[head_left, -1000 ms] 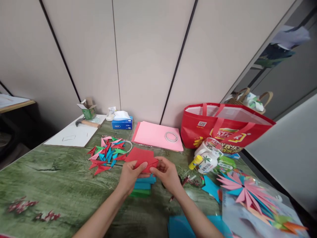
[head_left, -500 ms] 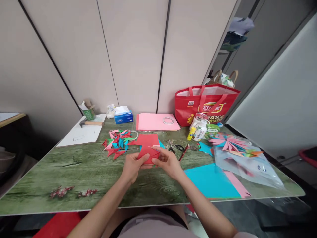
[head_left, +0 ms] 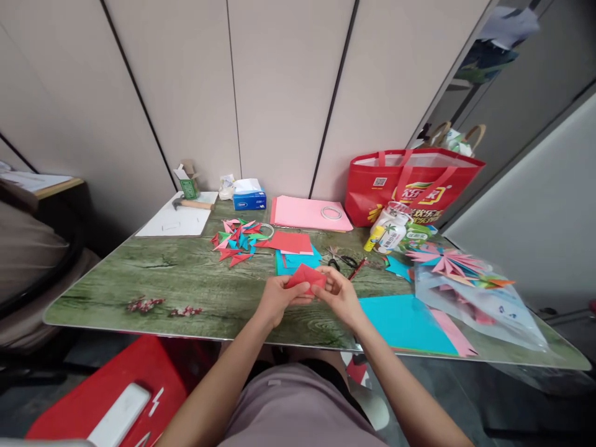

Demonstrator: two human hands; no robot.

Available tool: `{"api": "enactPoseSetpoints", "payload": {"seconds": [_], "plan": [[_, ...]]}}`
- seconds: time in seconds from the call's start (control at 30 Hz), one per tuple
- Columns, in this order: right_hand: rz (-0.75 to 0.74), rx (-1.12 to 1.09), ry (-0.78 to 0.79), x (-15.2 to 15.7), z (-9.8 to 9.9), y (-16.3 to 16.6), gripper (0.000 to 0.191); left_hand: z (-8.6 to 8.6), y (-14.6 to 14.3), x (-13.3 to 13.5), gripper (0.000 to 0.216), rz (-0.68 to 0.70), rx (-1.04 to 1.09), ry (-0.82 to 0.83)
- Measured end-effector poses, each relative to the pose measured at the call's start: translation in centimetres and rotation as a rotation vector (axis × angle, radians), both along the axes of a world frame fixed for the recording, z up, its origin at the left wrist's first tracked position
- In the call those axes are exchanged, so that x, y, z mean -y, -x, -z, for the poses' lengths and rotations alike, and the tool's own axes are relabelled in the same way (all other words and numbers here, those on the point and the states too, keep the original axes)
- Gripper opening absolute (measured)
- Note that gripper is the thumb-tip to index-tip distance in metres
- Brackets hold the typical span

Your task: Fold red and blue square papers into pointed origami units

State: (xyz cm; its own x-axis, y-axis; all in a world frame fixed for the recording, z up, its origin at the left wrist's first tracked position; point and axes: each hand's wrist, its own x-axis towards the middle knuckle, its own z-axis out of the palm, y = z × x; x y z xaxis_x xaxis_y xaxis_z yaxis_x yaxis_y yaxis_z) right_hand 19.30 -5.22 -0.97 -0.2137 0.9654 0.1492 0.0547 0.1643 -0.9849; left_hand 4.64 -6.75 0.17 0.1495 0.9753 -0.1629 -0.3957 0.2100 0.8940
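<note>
A small folded piece of red paper is held between both hands above the front middle of the table. My left hand pinches its left side, thumb on top. On the right edge, my right hand grips with thumb and fingers. Just beyond lie red paper sheets and blue paper pieces. A heap of folded paper points in red, pink, blue and green sits to the left, beside a ring. Black-handled scissors and a dark red pencil rest to the right.
At the back stand a tissue box, a pink paper stack and a red bag. A hammer lies on a white board. Blue sheets and a plastic bag with a paper fan are at right.
The view has swung left and downward, so the table appears shifted. Both hands keep hold of the red paper, now clear of the sheets behind, its top corner pointing up.
</note>
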Motion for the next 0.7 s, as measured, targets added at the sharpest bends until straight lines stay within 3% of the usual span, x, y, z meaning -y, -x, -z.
{"api": "enactPoseSetpoints", "payload": {"seconds": [0.27, 0.53, 0.7], "plan": [[-0.130, -0.049, 0.060, -2.3, 0.2, -1.2, 0.040, 1.1, -1.0, -1.9, 0.034, -0.044, 0.043, -0.021], [-0.044, 0.034, 0.022, -5.8, 0.0, -0.9, 0.029, 0.8, 0.0, -5.2, 0.026, 0.042, -0.046, -0.032], [-0.062, 0.186, -0.012, -7.3, 0.1, -1.0, 0.050, 1.4, -0.1, -7.3, 0.019, 0.051, -0.120, -0.031]]}}
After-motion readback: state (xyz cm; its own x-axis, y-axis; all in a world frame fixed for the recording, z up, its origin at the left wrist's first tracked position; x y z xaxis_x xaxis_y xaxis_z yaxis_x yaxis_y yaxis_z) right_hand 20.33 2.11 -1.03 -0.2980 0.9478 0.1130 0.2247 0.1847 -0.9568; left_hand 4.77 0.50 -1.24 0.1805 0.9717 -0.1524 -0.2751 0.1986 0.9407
